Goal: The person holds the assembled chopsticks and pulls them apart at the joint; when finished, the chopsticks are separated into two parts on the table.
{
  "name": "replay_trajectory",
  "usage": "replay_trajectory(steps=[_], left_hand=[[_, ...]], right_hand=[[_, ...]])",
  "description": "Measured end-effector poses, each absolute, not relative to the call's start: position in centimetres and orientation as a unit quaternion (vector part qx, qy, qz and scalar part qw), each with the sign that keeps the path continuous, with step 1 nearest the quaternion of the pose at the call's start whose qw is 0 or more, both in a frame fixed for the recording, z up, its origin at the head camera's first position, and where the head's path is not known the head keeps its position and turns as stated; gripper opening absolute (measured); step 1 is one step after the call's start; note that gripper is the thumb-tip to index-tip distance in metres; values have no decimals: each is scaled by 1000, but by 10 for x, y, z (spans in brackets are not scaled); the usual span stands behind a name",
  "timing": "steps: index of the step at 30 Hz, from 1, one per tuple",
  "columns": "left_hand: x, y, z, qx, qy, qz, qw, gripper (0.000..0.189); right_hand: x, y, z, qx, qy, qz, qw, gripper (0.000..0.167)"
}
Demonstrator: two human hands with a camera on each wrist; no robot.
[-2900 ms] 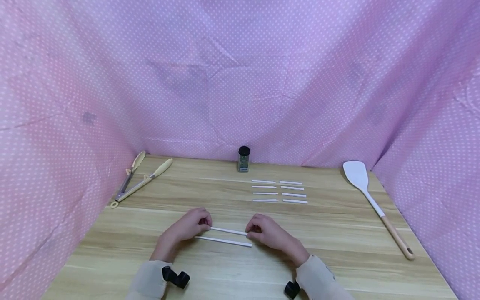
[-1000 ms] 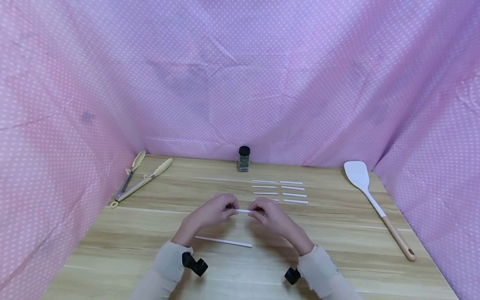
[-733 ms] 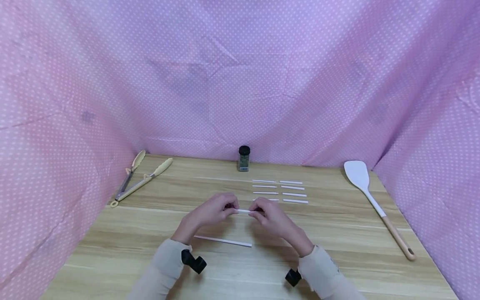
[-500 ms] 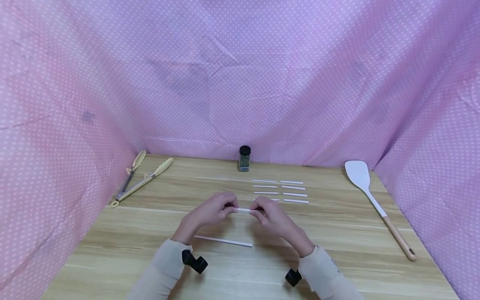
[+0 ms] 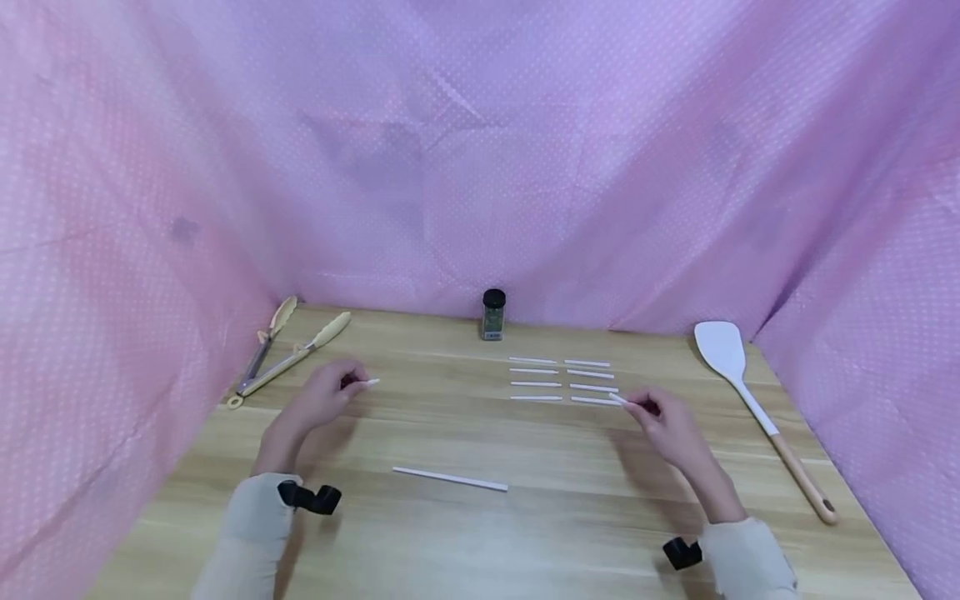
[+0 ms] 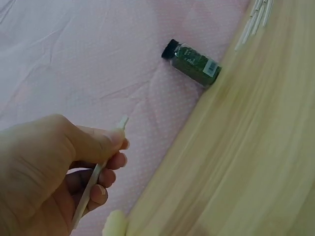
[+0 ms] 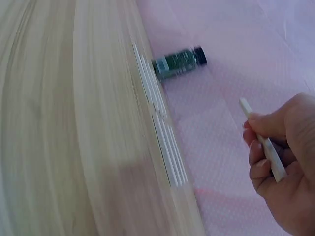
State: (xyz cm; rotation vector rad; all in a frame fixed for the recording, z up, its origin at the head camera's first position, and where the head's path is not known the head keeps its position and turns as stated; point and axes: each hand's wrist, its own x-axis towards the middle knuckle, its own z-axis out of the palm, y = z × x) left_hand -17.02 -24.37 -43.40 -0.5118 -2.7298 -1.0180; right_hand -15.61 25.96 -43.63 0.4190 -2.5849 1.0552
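My left hand (image 5: 326,395), raised at the left near the tongs, pinches a short white stick piece (image 6: 88,192) between thumb and fingers, its tip jutting past the thumb. Over at the right, my right hand (image 5: 666,423) grips another short white stick piece (image 7: 268,147) the same way. That piece's tip overlaps the front end of the right-hand column of short sticks (image 5: 594,387) in the head view. Beside that column lies a matching column of short white sticks (image 5: 536,384). One long white stick (image 5: 450,478) lies on the table between the hands, nearer the front.
Cream-tipped tongs (image 5: 292,360) lie spread at the back left. A black-capped spice jar (image 5: 492,317) stands at the back middle. A white turner with a wooden handle (image 5: 723,354) lies along the right. Pink dotted cloth (image 5: 450,167) walls the wooden table (image 5: 420,550).
Both hands held one white stick between them; it has come apart into two pieces. The left hand has moved left and the right hand right, each with a piece.
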Motion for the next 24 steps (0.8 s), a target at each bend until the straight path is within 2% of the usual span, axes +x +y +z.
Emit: replay_trajectory(steps=[2, 7, 14, 20, 24], left_hand=[[-171, -243, -435, -184, -917, -347, 71, 7], [-169, -212, -441, -213, -914, -343, 41, 3], [-164, -157, -446, -232, -917, -324, 0, 12], [-168, -104, -453, -251, -921, -297, -13, 16], [-171, -71, -460, -258, -919, -297, -13, 10]], right_hand=[[-156, 271, -435, 148, -905, 373, 139, 4], [-155, 278, -440, 157, -908, 366, 132, 4], [-157, 283, -451, 184, -907, 356, 125, 14], [-164, 285, -462, 195, -916, 332, 110, 14], [-169, 281, -470, 186, -925, 317, 95, 10]])
